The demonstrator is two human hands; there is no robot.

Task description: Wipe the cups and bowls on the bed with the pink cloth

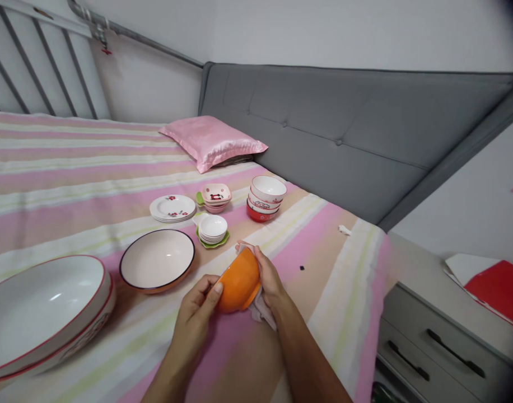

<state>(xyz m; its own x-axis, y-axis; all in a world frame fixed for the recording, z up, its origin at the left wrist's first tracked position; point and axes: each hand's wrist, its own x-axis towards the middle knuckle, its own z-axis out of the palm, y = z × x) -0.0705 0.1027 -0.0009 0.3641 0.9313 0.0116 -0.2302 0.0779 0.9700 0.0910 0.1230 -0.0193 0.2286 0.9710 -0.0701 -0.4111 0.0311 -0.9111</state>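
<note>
An orange bowl [238, 282] is tilted on its side between my two hands, above the striped bedspread. My left hand [197, 305] grips its left edge, thumb on the orange outside. On the other side my right hand [268, 277] presses a pale cloth [260, 309] against the bowl, with part of the cloth hanging below. Its fingers are partly hidden behind the bowl. Just beyond stand small white dishes [213, 226] stacked on a green leaf-shaped dish [214, 244]. A wide dark-rimmed bowl [158, 260] lies to the left of my left hand.
Large red-rimmed bowls [46, 308] sit at the left. Farther back are flowered plates [172, 207], pink square dishes [217, 194], stacked bowls [267, 196] and a pink pillow [212, 140]. A grey headboard [323, 117] and a drawer cabinet [433, 336] border the bed.
</note>
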